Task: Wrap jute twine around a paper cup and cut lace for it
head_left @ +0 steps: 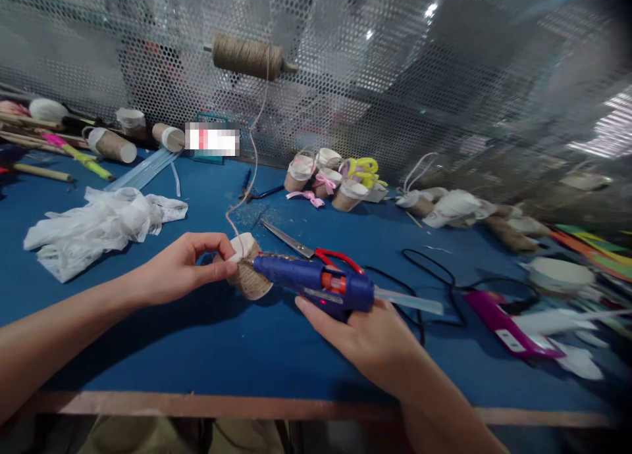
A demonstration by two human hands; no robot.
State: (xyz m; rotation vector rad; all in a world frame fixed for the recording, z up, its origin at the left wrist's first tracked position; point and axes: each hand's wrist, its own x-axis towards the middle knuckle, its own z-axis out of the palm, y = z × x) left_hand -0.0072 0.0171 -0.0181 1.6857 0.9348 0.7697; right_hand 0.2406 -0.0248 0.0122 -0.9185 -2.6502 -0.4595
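My left hand pinches a small paper cup partly wrapped in jute twine, held on its side above the blue table. My right hand grips a blue hot glue gun whose nozzle touches the cup's wrapped side. A clear glue stick pokes out of the gun's rear. A strand of twine runs up from the cup to a twine spool mounted on the perforated metal screen.
Red-handled scissors lie just behind the gun. Crumpled white plastic sits left. Several finished cups with ribbons stand at the back. A black cord, a purple tool and coloured paper lie right.
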